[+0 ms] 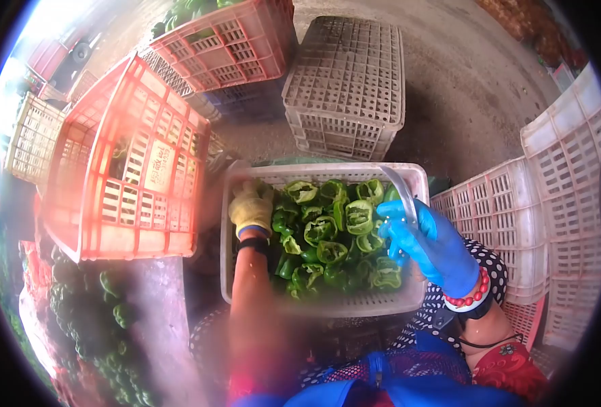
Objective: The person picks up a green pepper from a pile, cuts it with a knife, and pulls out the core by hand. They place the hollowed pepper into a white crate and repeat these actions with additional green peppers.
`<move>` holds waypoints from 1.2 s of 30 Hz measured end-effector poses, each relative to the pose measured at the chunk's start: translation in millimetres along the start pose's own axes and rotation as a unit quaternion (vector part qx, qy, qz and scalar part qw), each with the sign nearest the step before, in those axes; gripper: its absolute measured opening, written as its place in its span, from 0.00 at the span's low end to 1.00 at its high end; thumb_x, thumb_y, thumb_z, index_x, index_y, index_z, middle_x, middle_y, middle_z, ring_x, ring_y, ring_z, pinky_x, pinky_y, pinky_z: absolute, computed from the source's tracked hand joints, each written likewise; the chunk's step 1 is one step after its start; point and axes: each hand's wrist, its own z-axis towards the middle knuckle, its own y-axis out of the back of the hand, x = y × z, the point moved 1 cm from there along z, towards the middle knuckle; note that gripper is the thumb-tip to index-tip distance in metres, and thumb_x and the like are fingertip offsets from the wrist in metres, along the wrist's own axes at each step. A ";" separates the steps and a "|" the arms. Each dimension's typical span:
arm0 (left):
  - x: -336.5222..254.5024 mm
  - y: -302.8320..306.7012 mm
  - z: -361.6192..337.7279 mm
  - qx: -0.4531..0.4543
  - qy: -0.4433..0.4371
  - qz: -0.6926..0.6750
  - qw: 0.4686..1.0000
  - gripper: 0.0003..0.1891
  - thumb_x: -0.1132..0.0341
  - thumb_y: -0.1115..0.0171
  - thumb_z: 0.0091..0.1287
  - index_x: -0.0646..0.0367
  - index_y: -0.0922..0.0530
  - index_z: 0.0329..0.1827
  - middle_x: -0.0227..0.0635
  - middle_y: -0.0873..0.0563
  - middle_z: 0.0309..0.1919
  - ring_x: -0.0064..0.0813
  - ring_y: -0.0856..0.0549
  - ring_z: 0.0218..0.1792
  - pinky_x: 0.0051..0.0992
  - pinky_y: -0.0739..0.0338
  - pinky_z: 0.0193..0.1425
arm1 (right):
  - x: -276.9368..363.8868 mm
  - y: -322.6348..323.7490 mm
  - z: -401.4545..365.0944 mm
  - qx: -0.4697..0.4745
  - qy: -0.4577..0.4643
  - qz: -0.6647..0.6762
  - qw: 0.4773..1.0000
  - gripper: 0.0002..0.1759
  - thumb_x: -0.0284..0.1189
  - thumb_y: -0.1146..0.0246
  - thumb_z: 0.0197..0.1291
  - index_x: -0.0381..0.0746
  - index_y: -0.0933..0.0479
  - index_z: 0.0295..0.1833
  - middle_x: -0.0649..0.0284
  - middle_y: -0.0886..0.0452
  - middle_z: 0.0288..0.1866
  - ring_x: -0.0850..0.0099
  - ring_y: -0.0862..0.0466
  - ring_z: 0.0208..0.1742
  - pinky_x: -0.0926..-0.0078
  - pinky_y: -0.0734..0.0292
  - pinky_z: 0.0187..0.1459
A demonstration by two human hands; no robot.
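Observation:
My right hand [422, 244], in a blue glove dotted with pale bits, is closed round a curved metal blade [403, 195] whose tip points up and away over the crate's right side. Below it, a white plastic crate [419, 178] holds many cut green peppers [321, 230], several with hollow insides and pale ribs facing up. Inside the crate's far left corner is my left hand [251, 207], in a yellow glove, reaching down beside the peppers. Its fingertips are blurred and partly hidden, so I cannot tell whether it grips one.
An orange crate [154, 163] stands tilted at the left, with whole green peppers [114, 312] heaped below it. Beyond are another orange crate [226, 47] of peppers and a stacked grey crate [344, 74]. White crates [500, 217] line the right side.

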 end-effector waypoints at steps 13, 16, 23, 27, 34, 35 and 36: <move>-50.8 52.6 -36.8 0.098 0.006 -0.244 0.965 0.25 0.46 0.30 0.65 0.57 0.15 0.55 0.44 0.11 0.47 0.50 0.14 0.47 0.45 0.19 0.54 | 2.7 -7.2 -4.5 -0.003 -0.006 0.014 1.000 0.19 0.32 0.39 0.78 0.35 0.26 0.68 0.69 0.21 0.38 0.85 0.25 0.33 0.85 0.28 0.32; -88.9 43.9 -48.5 0.127 -0.099 -0.095 0.982 0.35 0.38 0.41 0.70 0.53 0.23 0.72 0.47 0.20 0.68 0.47 0.21 0.68 0.37 0.27 0.70 | 2.7 -3.6 -4.0 -0.019 0.018 0.011 1.000 0.17 0.31 0.40 0.79 0.35 0.24 0.67 0.70 0.21 0.36 0.85 0.25 0.31 0.86 0.29 0.31; -137.3 -4.2 -159.0 0.090 -0.178 -0.053 0.978 0.50 0.28 0.48 0.68 0.58 0.37 0.82 0.52 0.43 0.83 0.73 0.41 0.76 0.72 0.51 0.78 | 8.3 11.7 0.0 -0.057 0.027 0.024 0.998 0.18 0.30 0.40 0.79 0.35 0.25 0.67 0.71 0.21 0.37 0.86 0.25 0.31 0.86 0.29 0.31; -156.1 0.4 -142.8 0.147 -0.136 -0.034 0.979 0.49 0.27 0.48 0.68 0.54 0.37 0.83 0.49 0.44 0.84 0.74 0.45 0.78 0.66 0.48 0.80 | 6.7 15.0 2.1 -0.054 0.061 0.062 0.995 0.18 0.30 0.39 0.78 0.34 0.25 0.67 0.71 0.20 0.39 0.85 0.24 0.33 0.87 0.27 0.32; -203.8 80.3 -165.2 0.365 -0.326 0.180 0.853 0.50 0.30 0.38 0.64 0.55 0.35 0.81 0.45 0.37 0.82 0.57 0.38 0.80 0.44 0.38 0.81 | -2.2 20.5 -11.7 -0.039 0.089 0.049 0.994 0.15 0.30 0.39 0.78 0.36 0.22 0.64 0.69 0.18 0.40 0.85 0.23 0.34 0.85 0.25 0.33; -207.1 69.0 -170.0 0.389 -0.390 0.127 0.825 0.48 0.32 0.36 0.63 0.56 0.33 0.80 0.45 0.34 0.80 0.57 0.36 0.79 0.43 0.35 0.80 | -2.0 21.4 -10.5 -0.043 0.103 0.048 0.993 0.15 0.30 0.39 0.78 0.37 0.22 0.64 0.69 0.18 0.40 0.85 0.23 0.34 0.85 0.25 0.32; -213.0 63.7 -176.4 0.381 -0.413 0.091 0.823 0.40 0.33 0.35 0.62 0.54 0.24 0.69 0.41 0.25 0.69 0.53 0.31 0.73 0.42 0.32 0.75 | -1.6 23.4 -10.3 -0.059 0.082 0.033 0.994 0.14 0.30 0.39 0.77 0.37 0.22 0.63 0.70 0.18 0.39 0.85 0.23 0.33 0.84 0.26 0.32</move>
